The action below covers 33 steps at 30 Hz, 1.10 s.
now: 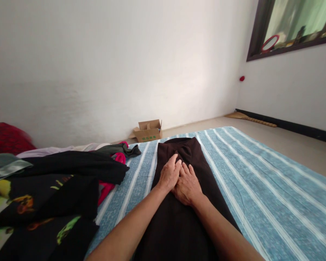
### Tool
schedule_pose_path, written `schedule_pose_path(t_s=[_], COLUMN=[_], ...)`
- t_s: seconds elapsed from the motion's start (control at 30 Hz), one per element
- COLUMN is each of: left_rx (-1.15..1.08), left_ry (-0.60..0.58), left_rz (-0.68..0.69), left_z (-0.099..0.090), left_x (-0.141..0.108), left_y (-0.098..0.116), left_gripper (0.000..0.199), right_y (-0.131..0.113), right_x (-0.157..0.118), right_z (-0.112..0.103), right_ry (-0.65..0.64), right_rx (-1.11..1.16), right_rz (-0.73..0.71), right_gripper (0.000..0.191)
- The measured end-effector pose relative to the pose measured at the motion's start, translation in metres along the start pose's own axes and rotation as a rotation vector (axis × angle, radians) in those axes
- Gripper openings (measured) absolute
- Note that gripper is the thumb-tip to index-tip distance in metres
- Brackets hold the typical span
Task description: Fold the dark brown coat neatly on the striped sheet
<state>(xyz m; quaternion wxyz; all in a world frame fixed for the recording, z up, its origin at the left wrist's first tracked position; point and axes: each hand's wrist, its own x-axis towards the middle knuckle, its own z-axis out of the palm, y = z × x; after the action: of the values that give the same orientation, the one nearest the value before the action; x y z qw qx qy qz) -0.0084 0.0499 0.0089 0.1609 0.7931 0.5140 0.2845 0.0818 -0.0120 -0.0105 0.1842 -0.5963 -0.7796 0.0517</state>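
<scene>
resting the left hand (pixel 168 175) and the right hand (pixel 189 185) palm down on the dark brown garment (pixel 176 228), touching one against the other around the fingers. stretching the fingers of both hands over the cloth, neither clenching them nor visibly grasping a fold; not managing to tell the exact position of the thumbs from this view.

having the dark brown garment lying lengthwise on the striped blue sheet (pixel 260 195), reaching from the bottom of the view nearly to the far edge, and leaving a strip of sheet between it and the pile of clothes (pixel 70 165) on the left.

facing creasing, most likely, as the chief danger: having loose folds bunching at the far end, just beyond the fingertips, and so risking a deeper ruck by pushing forward. possibly skewing the long sides too, by bearing harder on one palm than on the other. perhaps dragging the striped blue sheet along under a heavy stroke, wrinkling both layers together. also risking, by shoving too far, a slip of the far end over the edge, toward the cardboard box (pixel 149 135) beyond. running a smaller risk on the left: catching the pile of clothes by swinging wide, and so pulling something across the dark brown garment.
</scene>
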Motion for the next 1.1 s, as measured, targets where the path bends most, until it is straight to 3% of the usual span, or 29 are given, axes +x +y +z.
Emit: schedule_pose_path(t_s=[0.17, 0.4, 0.5, 0.77, 0.93, 1.1], left_rx=[0.181, 0.284, 0.307, 0.320, 0.361, 0.443], left_ry=[-0.173, -0.446, -0.461, -0.360, -0.347, -0.330], left_rz=[-0.036, -0.086, -0.087, -0.047, -0.022, 0.018], left_z=[-0.006, -0.035, -0.032, -0.017, -0.018, -0.019], left_x=[-0.048, -0.116, -0.136, -0.143, -0.142, -0.141], left_y=[0.014, 0.031, 0.030, 0.019, 0.018, 0.020], left_gripper=[0.063, 0.081, 0.085, 0.090, 0.086, 0.077], right_y=[0.004, 0.000, -0.002, -0.008, -0.016, -0.018], right_x=[-0.001, -0.001, -0.003, -0.004, -0.026, -0.049], right_z=[0.001, -0.002, -0.001, -0.010, -0.013, -0.012], right_ry=[-0.027, -0.101, -0.095, -0.102, 0.024, 0.004], right_rx=[-0.042, -0.065, -0.075, -0.145, -0.189, -0.139], right_rz=[-0.018, 0.048, 0.042, 0.033, -0.003, 0.075], right_gripper=[0.060, 0.049, 0.054, 0.053, 0.046, 0.046])
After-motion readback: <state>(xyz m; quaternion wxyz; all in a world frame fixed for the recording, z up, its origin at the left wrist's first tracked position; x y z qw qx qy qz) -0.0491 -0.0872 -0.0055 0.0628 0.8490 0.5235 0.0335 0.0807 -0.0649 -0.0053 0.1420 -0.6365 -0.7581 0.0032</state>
